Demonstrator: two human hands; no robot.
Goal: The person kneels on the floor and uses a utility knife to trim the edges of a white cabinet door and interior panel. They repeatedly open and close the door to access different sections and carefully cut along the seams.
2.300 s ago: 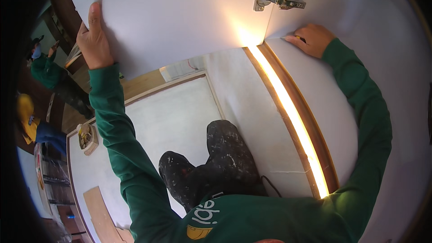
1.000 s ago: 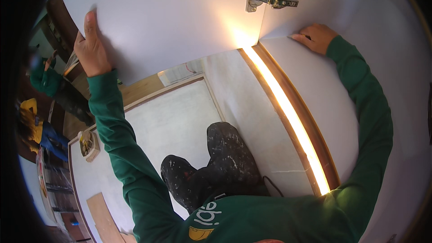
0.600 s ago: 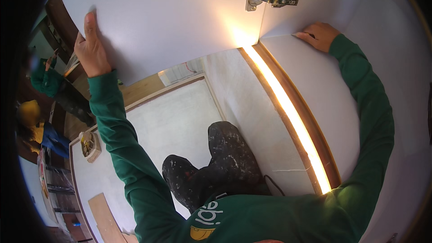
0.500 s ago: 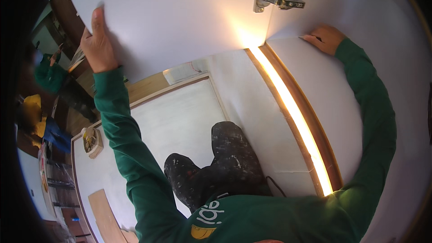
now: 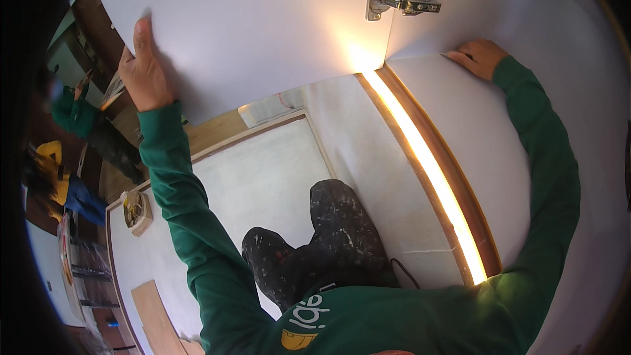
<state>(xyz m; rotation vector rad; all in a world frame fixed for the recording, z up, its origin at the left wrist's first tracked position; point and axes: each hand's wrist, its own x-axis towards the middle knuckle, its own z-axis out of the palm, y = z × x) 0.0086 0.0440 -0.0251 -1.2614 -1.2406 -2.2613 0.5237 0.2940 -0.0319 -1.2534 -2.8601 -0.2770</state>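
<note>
My left hand (image 5: 146,69) grips the outer edge of a white cabinet door (image 5: 263,20), thumb flat on the near face and fingers hidden behind. A metal hinge (image 5: 402,3) joins the door to the white cabinet side panel (image 5: 453,23) and stands unfolded. My right hand (image 5: 483,58) rests inside the cabinet on its white bottom panel (image 5: 473,112), fingers curled together near the side panel. A dark spot shows between those fingers; what they hold, if anything, I cannot make out.
A glowing light strip (image 5: 427,171) runs along the cabinet's lower edge. Beneath my knees lies a white framed board (image 5: 263,164), with a small box of items (image 5: 136,213) and a brown wooden piece (image 5: 158,315) on it. Two people (image 5: 79,112) are off to the left.
The door and hinge have shifted very slightly in the picture. Both hands keep their places. At the left, the person in yellow has moved a little.
</note>
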